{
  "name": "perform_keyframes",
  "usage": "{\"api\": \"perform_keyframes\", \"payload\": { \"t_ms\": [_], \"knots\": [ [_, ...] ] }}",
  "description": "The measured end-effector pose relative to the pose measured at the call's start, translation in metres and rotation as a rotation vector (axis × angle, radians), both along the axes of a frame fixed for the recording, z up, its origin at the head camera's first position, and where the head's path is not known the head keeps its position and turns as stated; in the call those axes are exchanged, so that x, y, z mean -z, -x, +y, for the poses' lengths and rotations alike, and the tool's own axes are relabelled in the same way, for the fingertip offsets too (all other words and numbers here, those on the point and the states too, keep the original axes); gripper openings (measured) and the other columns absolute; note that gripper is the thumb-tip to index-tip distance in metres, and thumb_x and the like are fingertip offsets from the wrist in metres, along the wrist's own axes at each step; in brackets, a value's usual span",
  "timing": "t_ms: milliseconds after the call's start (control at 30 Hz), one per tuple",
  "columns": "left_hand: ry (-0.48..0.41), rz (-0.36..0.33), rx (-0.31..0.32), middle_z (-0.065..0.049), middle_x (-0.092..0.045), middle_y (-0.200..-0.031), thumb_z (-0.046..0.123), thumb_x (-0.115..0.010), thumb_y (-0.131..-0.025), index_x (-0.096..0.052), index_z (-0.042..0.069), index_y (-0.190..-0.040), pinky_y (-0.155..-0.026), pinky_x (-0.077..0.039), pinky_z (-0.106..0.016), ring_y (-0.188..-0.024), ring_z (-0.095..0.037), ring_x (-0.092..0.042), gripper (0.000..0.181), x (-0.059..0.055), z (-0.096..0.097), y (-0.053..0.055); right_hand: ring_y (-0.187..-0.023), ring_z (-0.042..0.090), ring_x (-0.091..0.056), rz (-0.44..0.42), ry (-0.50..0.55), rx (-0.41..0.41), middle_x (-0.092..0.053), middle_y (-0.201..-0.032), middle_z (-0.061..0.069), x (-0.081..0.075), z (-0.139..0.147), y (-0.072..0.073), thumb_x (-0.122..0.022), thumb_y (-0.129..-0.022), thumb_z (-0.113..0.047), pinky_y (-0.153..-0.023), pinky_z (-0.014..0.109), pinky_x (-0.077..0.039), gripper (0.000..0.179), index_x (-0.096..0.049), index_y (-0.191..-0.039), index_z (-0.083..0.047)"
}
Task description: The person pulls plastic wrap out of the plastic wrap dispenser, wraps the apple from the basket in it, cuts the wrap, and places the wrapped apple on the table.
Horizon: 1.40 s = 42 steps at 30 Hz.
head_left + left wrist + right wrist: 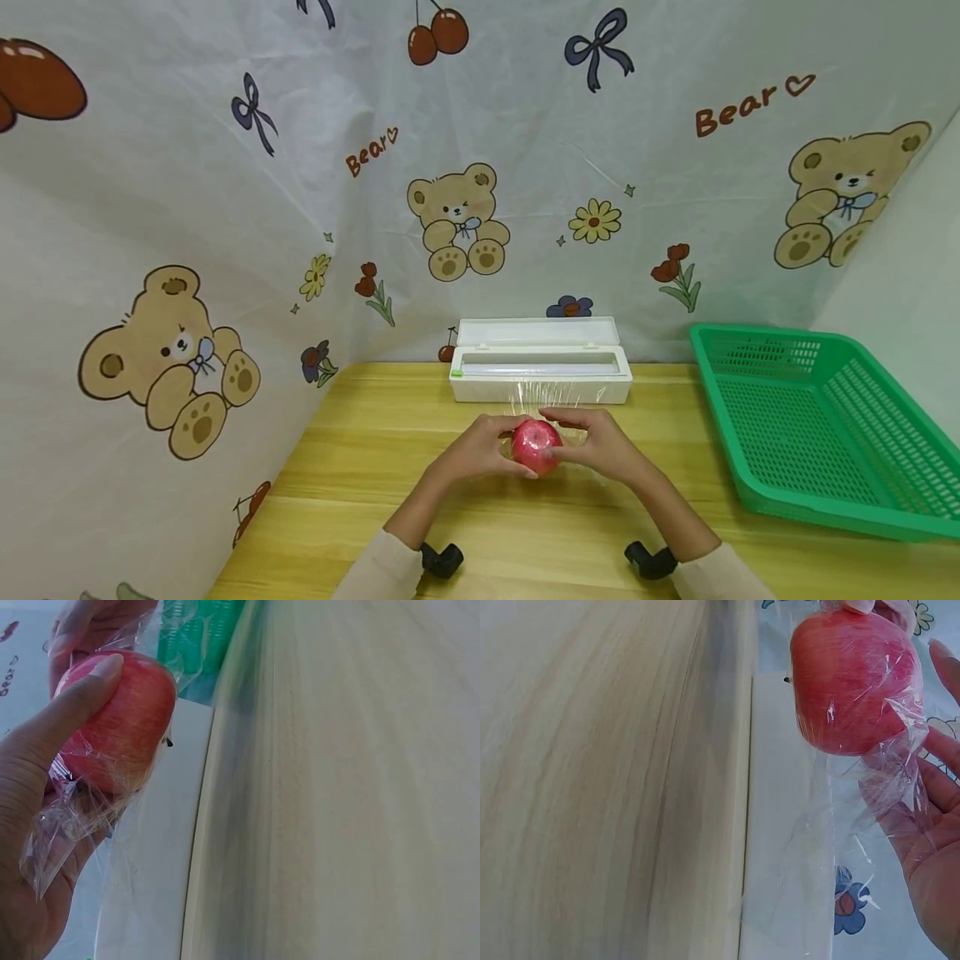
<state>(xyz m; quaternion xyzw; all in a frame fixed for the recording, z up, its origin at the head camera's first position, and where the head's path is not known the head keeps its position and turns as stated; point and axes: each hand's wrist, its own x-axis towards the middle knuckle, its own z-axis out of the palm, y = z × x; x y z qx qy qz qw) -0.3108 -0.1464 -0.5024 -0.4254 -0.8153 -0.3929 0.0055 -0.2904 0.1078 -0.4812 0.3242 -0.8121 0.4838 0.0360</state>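
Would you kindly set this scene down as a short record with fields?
Item: red apple, clear film around it
Left hand: grips the apple, thumb across it
Right hand: beside the apple, at the film
Behind the apple: white box, lid raised
Far right: green basket
Surface: wood-grain table
Backdrop: pale sheet printed with bears

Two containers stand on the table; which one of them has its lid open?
The long white box behind the apple: its white lid stands raised along the far side. The green basket on the right shows no lid.
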Motion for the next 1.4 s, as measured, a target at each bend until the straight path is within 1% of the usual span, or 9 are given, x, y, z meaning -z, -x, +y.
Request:
{"api": "perform_keyframes", "payload": {
  "t_ms": [167, 300, 400, 567, 700, 800, 1067, 1233, 1400],
  "knots": [
    [-0.007, -0.076, -0.007, 0.013, -0.068, -0.126, 0.045, -0.088, -0.077, -0.064, 0.022, -0.134, -0.098, -0.052, -0.022, -0.115, -0.002, -0.063, 0.066, 0.000, -0.002, -0.001, -0.119, 0.033, -0.065, -0.023, -0.051, 0.001, -0.067, -0.132, 0.008, 0.003, 0.002, -0.002, -0.088, -0.079, -0.037, -0.097, 0.049, -0.054, 0.068, -0.066, -0.135, -0.005],
    [-0.011, -0.132, -0.018, 0.014, -0.067, -0.127, 0.046, -0.088, -0.077, -0.064, 0.024, -0.135, -0.097, -0.052, -0.022, -0.116, -0.003, -0.063, 0.067, 0.000, -0.004, -0.001, -0.120, 0.034, -0.064, -0.037, -0.082, -0.007, -0.067, -0.133, 0.010, 0.005, 0.002, -0.004, -0.088, -0.078, -0.038, -0.096, 0.053, -0.054, 0.073, -0.063, -0.137, -0.005],
    [-0.013, -0.151, -0.017, 0.013, -0.068, -0.126, 0.045, -0.088, -0.077, -0.063, 0.023, -0.137, -0.096, -0.053, -0.022, -0.114, -0.003, -0.064, 0.068, -0.001, -0.003, -0.002, -0.122, 0.036, -0.063, -0.034, -0.094, -0.012, -0.065, -0.135, 0.012, 0.006, 0.001, -0.005, -0.089, -0.077, -0.038, -0.096, 0.055, -0.053, 0.078, -0.061, -0.140, -0.003],
    [-0.018, -0.178, -0.022, 0.012, -0.069, -0.123, 0.044, -0.089, -0.077, -0.063, 0.023, -0.137, -0.092, -0.055, -0.023, -0.109, -0.004, -0.065, 0.068, -0.001, -0.004, -0.002, -0.125, 0.034, -0.061, -0.016, -0.125, -0.025, -0.062, -0.140, 0.011, 0.008, -0.002, -0.006, -0.090, -0.075, -0.037, -0.098, 0.050, -0.053, 0.085, -0.055, -0.144, -0.001],
    [-0.013, -0.194, -0.032, 0.010, -0.070, -0.120, 0.043, -0.089, -0.077, -0.065, 0.020, -0.136, -0.087, -0.057, -0.023, -0.105, -0.004, -0.067, 0.068, -0.003, -0.005, -0.001, -0.123, 0.032, -0.063, 0.031, -0.152, -0.015, -0.061, -0.141, 0.012, 0.007, -0.005, -0.006, -0.092, -0.073, -0.034, -0.097, 0.046, -0.055, 0.089, -0.052, -0.147, -0.002],
    [0.000, -0.207, -0.032, 0.009, -0.071, -0.119, 0.042, -0.090, -0.077, -0.065, 0.018, -0.136, -0.086, -0.057, -0.022, -0.103, -0.004, -0.068, 0.068, -0.006, -0.005, -0.001, -0.123, 0.033, -0.063, 0.065, -0.157, -0.003, -0.060, -0.142, 0.013, 0.006, -0.005, -0.007, -0.093, -0.072, -0.032, -0.097, 0.047, -0.054, 0.091, -0.052, -0.148, -0.004],
    [0.011, -0.286, -0.034, 0.012, -0.072, -0.114, 0.040, -0.090, -0.077, -0.067, 0.020, -0.134, -0.084, -0.059, -0.024, -0.100, -0.005, -0.069, 0.064, -0.009, -0.005, -0.002, -0.124, 0.034, -0.062, 0.127, -0.146, -0.013, -0.063, -0.138, 0.011, 0.004, -0.007, -0.011, -0.094, -0.071, -0.027, -0.096, 0.047, -0.055, 0.082, -0.059, -0.141, -0.005],
    [0.001, -0.317, -0.056, 0.011, -0.074, -0.107, 0.039, -0.087, -0.079, -0.070, 0.021, -0.129, -0.079, -0.060, -0.027, -0.094, -0.008, -0.069, 0.056, -0.011, -0.006, -0.002, -0.125, 0.031, -0.061, 0.201, -0.185, -0.031, -0.062, -0.140, 0.011, 0.003, -0.008, -0.013, -0.096, -0.068, -0.022, -0.099, 0.044, -0.054, 0.085, -0.058, -0.141, -0.003],
    [-0.003, -0.383, -0.066, 0.009, -0.074, -0.105, 0.037, -0.086, -0.081, -0.073, 0.020, -0.125, -0.079, -0.060, -0.028, -0.093, -0.010, -0.069, 0.050, -0.012, -0.005, -0.001, -0.125, 0.032, -0.061, 0.254, -0.248, -0.027, -0.060, -0.142, 0.013, 0.004, -0.008, -0.013, -0.097, -0.068, -0.022, -0.098, 0.044, -0.054, 0.091, -0.054, -0.145, -0.003]
  ]
}}
